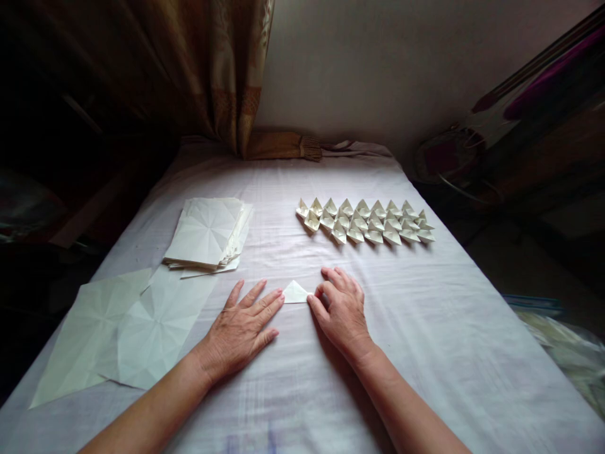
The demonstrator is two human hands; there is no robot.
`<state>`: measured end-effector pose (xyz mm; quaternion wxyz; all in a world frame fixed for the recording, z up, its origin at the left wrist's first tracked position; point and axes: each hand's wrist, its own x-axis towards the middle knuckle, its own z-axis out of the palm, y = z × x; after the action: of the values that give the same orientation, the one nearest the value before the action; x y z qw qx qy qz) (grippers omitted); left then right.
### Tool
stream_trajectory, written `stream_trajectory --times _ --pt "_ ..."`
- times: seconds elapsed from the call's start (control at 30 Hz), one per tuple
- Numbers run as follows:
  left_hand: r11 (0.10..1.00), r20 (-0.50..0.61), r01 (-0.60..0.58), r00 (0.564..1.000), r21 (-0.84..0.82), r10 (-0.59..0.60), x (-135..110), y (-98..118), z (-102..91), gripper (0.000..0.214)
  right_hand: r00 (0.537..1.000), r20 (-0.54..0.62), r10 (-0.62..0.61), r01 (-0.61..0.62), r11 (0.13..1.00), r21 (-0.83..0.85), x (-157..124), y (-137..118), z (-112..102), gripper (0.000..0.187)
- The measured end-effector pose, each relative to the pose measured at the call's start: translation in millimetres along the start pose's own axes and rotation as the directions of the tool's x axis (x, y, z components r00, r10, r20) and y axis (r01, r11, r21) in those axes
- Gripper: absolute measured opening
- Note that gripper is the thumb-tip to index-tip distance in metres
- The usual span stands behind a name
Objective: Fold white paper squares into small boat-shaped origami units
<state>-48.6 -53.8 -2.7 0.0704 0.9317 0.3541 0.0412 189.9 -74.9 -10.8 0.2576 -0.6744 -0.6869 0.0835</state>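
Observation:
A small piece of white paper folded into a triangle (pixel 295 294) lies flat on the sheet between my hands, its peak pointing away from me. My left hand (pixel 243 328) rests palm down with fingers spread, and its fingertips touch the paper's left corner. At the right corner, the thumb and curled index finger of my right hand (pixel 343 309) pinch the paper. Beyond my right hand stand several small folded paper boats (pixel 362 221) in close rows.
A stack of creased paper sheets (pixel 205 230) sits at the far left. Nearer me, loose creased sheets (pixel 155 331) overlap on the pale cloth (pixel 454 353). A brown curtain (pixel 231 75) hangs at the back. Beyond the right edge lies a clear plastic bag (pixel 567 353).

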Motion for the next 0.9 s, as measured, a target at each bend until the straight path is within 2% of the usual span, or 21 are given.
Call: stream_trajectory --times 0.1,0.2,0.37,0.5,0.7,0.8,0.9 --pt "1.0 -0.043 0.025 0.999 -0.003 -0.025 -2.8 -0.3 0.1 0.049 1.0 -0.003 -0.005 0.005 1.0 -0.009 -1.2 0.7 0.4 0.009" --pt "0.996 -0.14 0.085 0.986 -0.023 -0.087 -0.1 4.3 -0.9 0.038 0.999 0.002 -0.032 0.032 0.999 0.006 -3.1 2.2 -0.3 0.007" --pt "0.991 -0.287 0.135 0.95 0.019 -0.124 18.3 18.1 -7.2 0.023 0.995 0.024 -0.094 0.093 0.994 0.06 -4.4 5.0 -2.2 0.01" --pt "0.983 -0.283 0.101 0.958 0.155 -0.054 35.3 23.0 -13.1 0.009 0.994 0.034 -0.106 0.103 0.991 0.091 -3.7 7.2 -1.7 0.015" --pt "0.924 -0.264 -0.042 0.953 0.38 0.152 44.8 16.6 -13.1 0.017 0.991 0.006 -0.133 0.132 0.985 0.11 -4.1 9.8 0.8 0.015" --pt "0.905 -0.253 -0.069 0.948 0.42 0.191 45.3 13.6 -12.9 0.022 0.987 -0.022 -0.161 0.162 0.98 0.111 -4.0 10.2 2.5 0.012" --pt "0.916 -0.267 -0.078 0.944 0.394 0.195 45.1 11.9 -13.4 0.024 0.976 -0.056 -0.21 0.215 0.973 0.085 -3.3 10.2 4.1 0.01"
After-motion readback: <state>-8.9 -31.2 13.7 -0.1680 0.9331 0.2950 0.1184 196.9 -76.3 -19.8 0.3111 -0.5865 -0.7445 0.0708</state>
